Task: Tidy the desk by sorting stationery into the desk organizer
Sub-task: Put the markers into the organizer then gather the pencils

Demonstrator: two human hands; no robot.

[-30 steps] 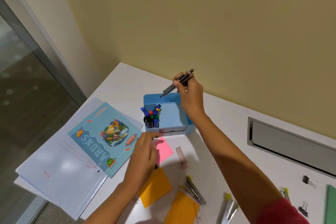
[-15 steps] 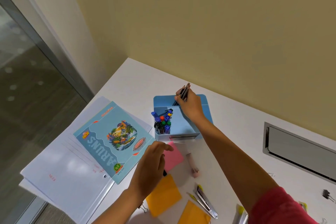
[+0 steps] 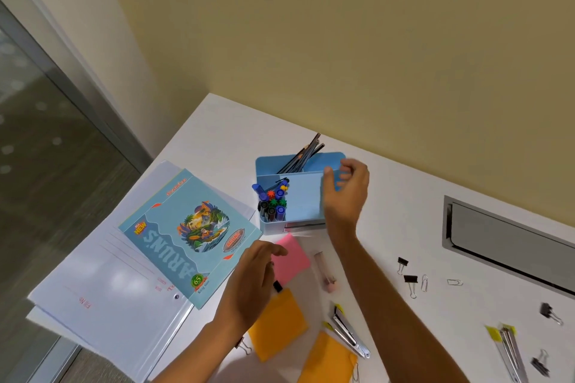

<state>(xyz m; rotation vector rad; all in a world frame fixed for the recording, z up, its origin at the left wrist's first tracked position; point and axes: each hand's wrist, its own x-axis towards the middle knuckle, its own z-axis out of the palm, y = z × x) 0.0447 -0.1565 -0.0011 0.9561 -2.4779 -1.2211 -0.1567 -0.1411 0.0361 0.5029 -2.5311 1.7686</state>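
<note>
The grip of the right hand [image 3: 345, 193] is loose: the fingers are half curled and hold nothing. The hand is a little blurred and covers the right wall of the blue desk organizer [image 3: 270, 165], at the centre of the frame. In the back compartment the dark pencils [image 3: 298, 158] lean to the upper right. In the front left compartment stand the coloured pens [image 3: 273, 202].

The left hand [image 3: 252, 283], lower centre, lies palm down over the pink sticky note [image 3: 295, 258]. A small black thing [image 3: 278, 286] shows at its edge; I cannot tell if its grip holds this.

Two orange sticky notes [image 3: 277, 323] are partly hidden by the arms. The binder clips [image 3: 410, 280] lie at right on the white counter [image 3: 224, 134].
</note>
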